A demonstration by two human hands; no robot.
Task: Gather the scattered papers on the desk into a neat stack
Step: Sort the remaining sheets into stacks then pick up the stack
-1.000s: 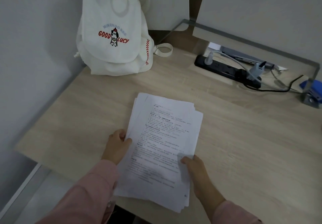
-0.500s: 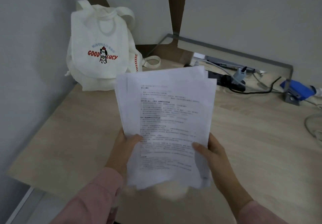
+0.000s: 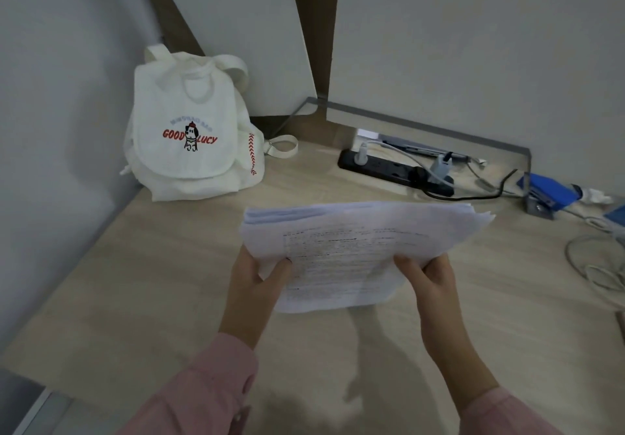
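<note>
A bundle of white printed papers (image 3: 351, 248) hangs above the light wooden desk (image 3: 169, 282), turned so its long side runs left to right. My left hand (image 3: 257, 285) grips its left side, thumb on the top sheet. My right hand (image 3: 429, 282) grips its right side, thumb on top too. The sheet edges at the top and right are uneven and fan out slightly. The bundle's lower edge is off the desk and throws a shadow below it.
A white cloth backpack (image 3: 189, 137) with a red "GOOD LUCY" print stands at the back left by the wall. A black power strip (image 3: 395, 170) with plugs and cables lies at the back. A blue object (image 3: 548, 191) and looped white cables (image 3: 598, 265) are at the right.
The papers lay on the desk under both hands a second ago. Both hands lifted them upright, then turned the bundle sideways so the long edge now runs across.
</note>
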